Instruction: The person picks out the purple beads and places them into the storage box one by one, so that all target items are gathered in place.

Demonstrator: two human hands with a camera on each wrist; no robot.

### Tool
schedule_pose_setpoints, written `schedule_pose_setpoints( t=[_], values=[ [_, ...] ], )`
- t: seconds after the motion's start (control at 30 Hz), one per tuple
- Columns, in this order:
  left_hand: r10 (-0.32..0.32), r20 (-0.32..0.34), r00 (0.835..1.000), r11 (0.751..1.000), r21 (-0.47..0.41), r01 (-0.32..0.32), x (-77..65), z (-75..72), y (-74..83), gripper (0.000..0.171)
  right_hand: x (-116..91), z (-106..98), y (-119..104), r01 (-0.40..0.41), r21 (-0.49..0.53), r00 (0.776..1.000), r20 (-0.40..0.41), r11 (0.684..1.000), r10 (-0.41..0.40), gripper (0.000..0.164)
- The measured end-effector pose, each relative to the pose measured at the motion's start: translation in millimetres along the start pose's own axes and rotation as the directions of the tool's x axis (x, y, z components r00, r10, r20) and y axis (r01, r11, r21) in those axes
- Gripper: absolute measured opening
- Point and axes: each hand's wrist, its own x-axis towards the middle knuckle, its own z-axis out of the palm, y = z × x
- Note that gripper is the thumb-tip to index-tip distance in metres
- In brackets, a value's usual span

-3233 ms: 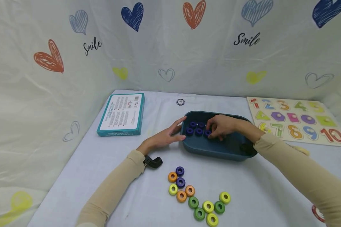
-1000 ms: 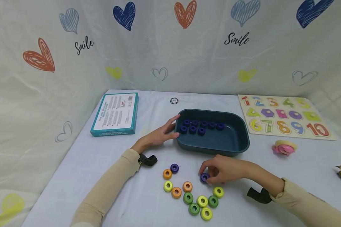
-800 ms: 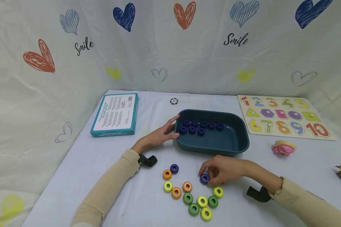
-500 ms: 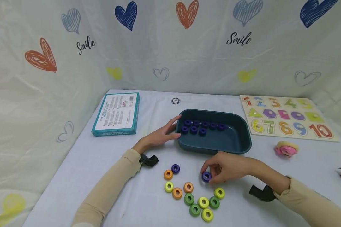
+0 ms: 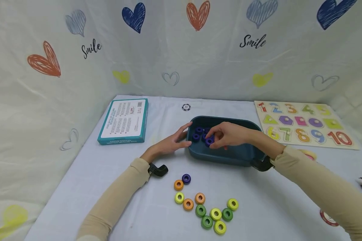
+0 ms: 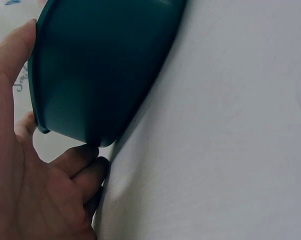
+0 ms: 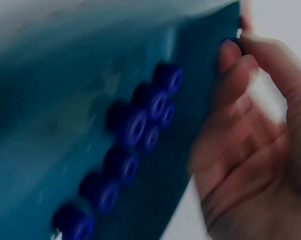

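Observation:
My left hand (image 5: 172, 143) spans the left end of a dark teal tray (image 5: 229, 157), thumb and forefinger stretched out against its rim. In the left wrist view its other fingers bend loosely beneath the tray's corner. Over the tray's left half, my right hand (image 5: 229, 134) pinches a purple ring-shaped bead (image 5: 209, 142) between thumb and fingertips. Several more purple beads (image 5: 195, 137) stand grouped in the tray, partly hidden behind that hand; the right wrist view shows them in two rows (image 7: 121, 162), blurred.
In front of the tray lie one purple bead (image 5: 186, 179) and several orange (image 5: 188, 205), green (image 5: 206, 222) and yellow beads (image 5: 220, 227). A teal box (image 5: 123, 120) is at back left, a number puzzle board (image 5: 304, 125) at back right. The right sleeve partly covers a pink toy (image 5: 309, 154).
My right hand has lifted a purple bead off the table and carried it up and left into the tray. One purple bead is left on the table. My left hand has stayed in place.

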Motion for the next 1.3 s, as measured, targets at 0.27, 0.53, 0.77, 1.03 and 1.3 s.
schedule_pose_setpoints(
  t=[0.27,0.53,0.77,1.03,1.3],
  values=[
    [-0.018,-0.017,1.0,1.0,0.004,0.018,17.0,10.0,-22.6,0.073,34,-11,8,-0.008,0.02,0.993,0.114,1.0,0.005,0.036],
    [0.009,-0.009,1.0,1.0,0.008,-0.009,18.4,8.0,-21.7,0.074,48,5,12,-0.05,-0.03,0.975,0.217,0.998,0.055,0.033],
    [0.014,-0.006,1.0,1.0,0.004,-0.014,15.5,7.6,-24.9,0.073,57,12,10,-0.086,-0.042,0.967,0.238,0.995,0.094,0.032],
    [0.011,-0.02,1.0,1.0,0.0,-0.011,13.4,5.7,-24.2,0.073,57,8,6,-0.029,-0.024,0.977,0.212,0.999,0.033,0.037],
    [-0.032,-0.036,0.999,0.999,0.012,0.032,9.7,0.9,-26.9,0.072,45,1,-13,0.053,-0.077,0.993,0.114,0.996,-0.044,0.031]
  ],
)
